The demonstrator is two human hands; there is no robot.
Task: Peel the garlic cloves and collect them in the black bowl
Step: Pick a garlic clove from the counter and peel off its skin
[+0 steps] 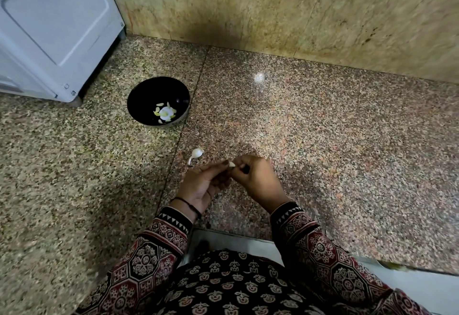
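A speckled granite table [323, 128] runs up to a mottled stone wall [273, 4] at the far side. At the far left stands a white appliance [49, 29]. Just right of it sits the black bowl [145, 91], which holds a small heap of peeled cloves [165, 113]. Nearer, and a little further right, a loose clove [197, 153] lies on the table with its skin on, apart from the bowl and just beside the hands.

The left hand [206, 185] and right hand [255, 180] meet in the near middle, above the table. The fingers of both pinch one garlic clove [231, 164] between them, left fingers [216, 165] curled under it and right fingers [246, 159] closed on its far end.

The step in hand looks like peeling this clove. How much skin is left on it is too small to tell. Next, the skin likely has to be worked off with a fingertip while the other hand holds the clove steady. Then the clove has to be carried up and left to the bowl. After that, the loose clove waits its turn.
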